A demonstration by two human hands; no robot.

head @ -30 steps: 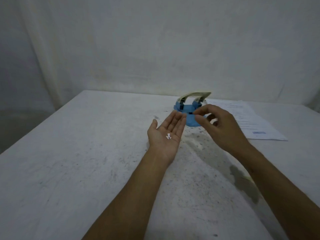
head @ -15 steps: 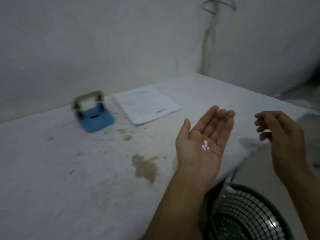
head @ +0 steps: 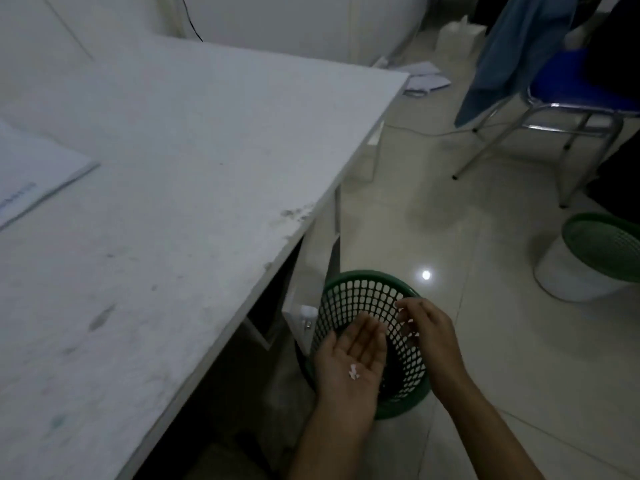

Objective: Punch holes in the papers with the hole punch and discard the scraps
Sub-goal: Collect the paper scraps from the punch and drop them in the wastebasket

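Observation:
My left hand (head: 351, 362) is held flat, palm up, over a green mesh waste basket (head: 367, 296) on the floor beside the table. A few small white paper scraps (head: 354, 371) lie on its palm. My right hand (head: 427, 329) hovers just to the right, above the basket, fingers loosely curled and holding nothing that I can see. A corner of the white papers (head: 31, 178) shows on the table at the far left. The hole punch is out of view.
The white table (head: 194, 161) fills the left side, its edge running diagonally down to the basket. On the tiled floor at right stand a second green basket on a white bucket (head: 602, 258) and a blue chair (head: 568, 95) with cloth draped over it.
My view has swung right and down from the table to the floor. Both hands have moved off the table edge and now hang over the green basket, scraps still on the left palm.

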